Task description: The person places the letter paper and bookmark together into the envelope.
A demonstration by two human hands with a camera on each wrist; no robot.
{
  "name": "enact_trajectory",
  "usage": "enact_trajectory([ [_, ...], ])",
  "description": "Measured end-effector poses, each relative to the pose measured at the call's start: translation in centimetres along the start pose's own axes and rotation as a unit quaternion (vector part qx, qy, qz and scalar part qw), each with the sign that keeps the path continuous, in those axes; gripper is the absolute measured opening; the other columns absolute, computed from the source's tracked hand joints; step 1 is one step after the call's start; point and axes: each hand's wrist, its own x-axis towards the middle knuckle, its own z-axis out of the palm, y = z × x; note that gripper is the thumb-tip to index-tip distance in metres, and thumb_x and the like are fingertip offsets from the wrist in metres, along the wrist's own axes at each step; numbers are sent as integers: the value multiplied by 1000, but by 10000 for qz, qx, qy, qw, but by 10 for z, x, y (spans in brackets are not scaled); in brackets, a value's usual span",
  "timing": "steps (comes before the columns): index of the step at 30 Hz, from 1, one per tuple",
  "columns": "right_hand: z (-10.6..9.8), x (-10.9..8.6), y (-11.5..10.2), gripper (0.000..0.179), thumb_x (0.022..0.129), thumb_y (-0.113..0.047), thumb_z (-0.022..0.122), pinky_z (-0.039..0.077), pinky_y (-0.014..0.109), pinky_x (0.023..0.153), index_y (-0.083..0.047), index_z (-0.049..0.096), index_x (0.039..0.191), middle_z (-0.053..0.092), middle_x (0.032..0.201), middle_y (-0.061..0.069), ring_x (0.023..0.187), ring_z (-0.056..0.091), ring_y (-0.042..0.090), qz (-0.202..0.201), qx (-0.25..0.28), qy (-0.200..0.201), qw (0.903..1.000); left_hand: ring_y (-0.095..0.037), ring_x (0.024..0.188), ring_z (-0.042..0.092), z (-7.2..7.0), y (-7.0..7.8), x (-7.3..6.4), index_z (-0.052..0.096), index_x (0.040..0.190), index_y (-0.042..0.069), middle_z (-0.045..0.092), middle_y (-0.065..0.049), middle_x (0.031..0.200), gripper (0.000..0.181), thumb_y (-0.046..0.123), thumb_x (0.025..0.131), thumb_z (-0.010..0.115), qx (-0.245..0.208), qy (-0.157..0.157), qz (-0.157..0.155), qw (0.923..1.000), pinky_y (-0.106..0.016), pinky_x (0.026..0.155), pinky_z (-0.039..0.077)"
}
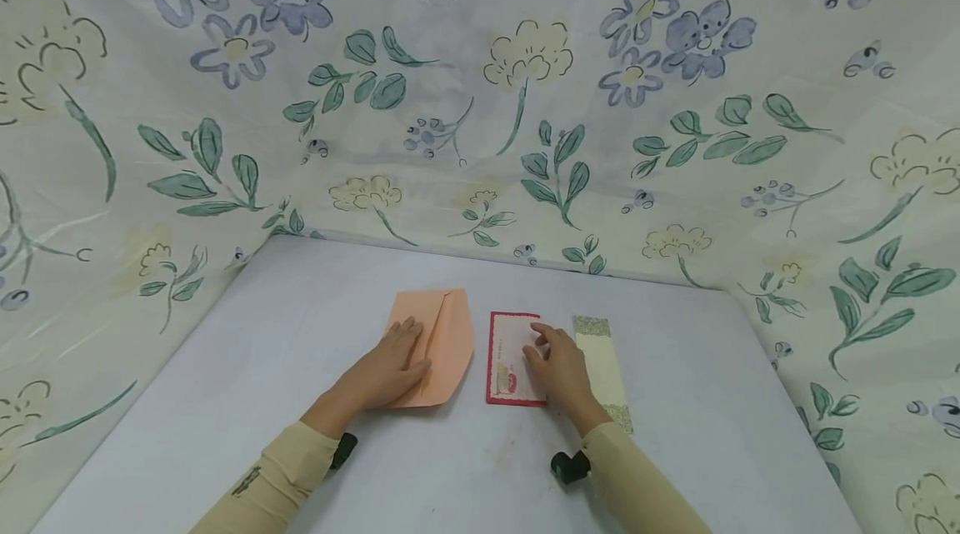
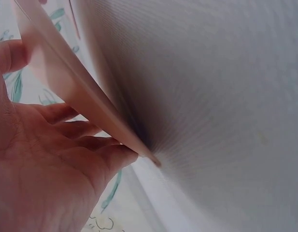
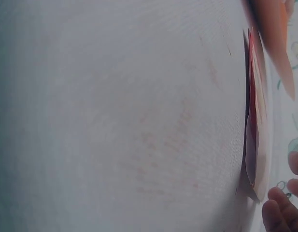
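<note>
My left hand [image 1: 386,367] rests on a peach envelope [image 1: 450,342], its fingers laid over the left half and the thumb beside a raised fold. In the left wrist view the envelope [image 2: 62,72] slants past the fingers, its lower corner close over the table. Just over a red-bordered card [image 1: 512,346] with small print and a picture hovers my right hand [image 1: 564,367], fingers loosely bent and holding nothing. That hand hides the card's right side. From the right wrist, the card [image 3: 255,111] shows layered edges, with the fingertips near its end.
A cream paper strip [image 1: 603,359] with glittery ends lies right of the card, partly behind my right hand. The white table [image 1: 337,267] meets a floral cloth [image 1: 450,101] at the back and sides. A dark wrist device [image 1: 570,466] sits under my right cuff.
</note>
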Motion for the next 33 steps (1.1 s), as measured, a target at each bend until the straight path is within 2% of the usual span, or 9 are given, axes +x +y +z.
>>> enact_trajectory([
  [9, 1, 0, 1, 49, 95, -26, 73, 49, 31, 74, -14, 60, 140, 63, 108, 3, 84, 52, 17, 70, -197, 43, 9998, -50, 151, 15, -1, -1, 1, 30, 158, 0, 20, -29, 164, 67, 31, 103, 52, 41, 41, 109, 9999, -63, 119, 22],
  [18, 0, -4, -1, 54, 95, -28, 72, 56, 42, 90, -11, 57, 143, 63, 119, 9, 94, 59, 22, 237, -344, 90, 9991, -50, 151, 15, -1, -2, 0, 30, 159, 1, 19, -29, 164, 66, 30, 104, 52, 8, 50, 181, 9998, -65, 117, 23],
  [24, 1, -3, -2, 60, 93, -30, 73, 53, 49, 98, -11, 54, 146, 62, 124, 12, 106, 61, 28, 422, -377, 34, 9984, -50, 151, 14, -1, -2, 0, 29, 159, 2, 19, -29, 164, 66, 30, 104, 52, 11, 45, 157, 9999, -65, 117, 23],
  [33, 5, 0, -5, 75, 87, -33, 80, 49, 52, 103, -9, 47, 150, 60, 131, 15, 119, 59, 34, 773, -366, -117, 9963, -50, 151, 14, -1, -2, 0, 30, 159, 2, 19, -29, 164, 66, 30, 104, 52, -24, 38, 146, 9999, -65, 118, 23],
])
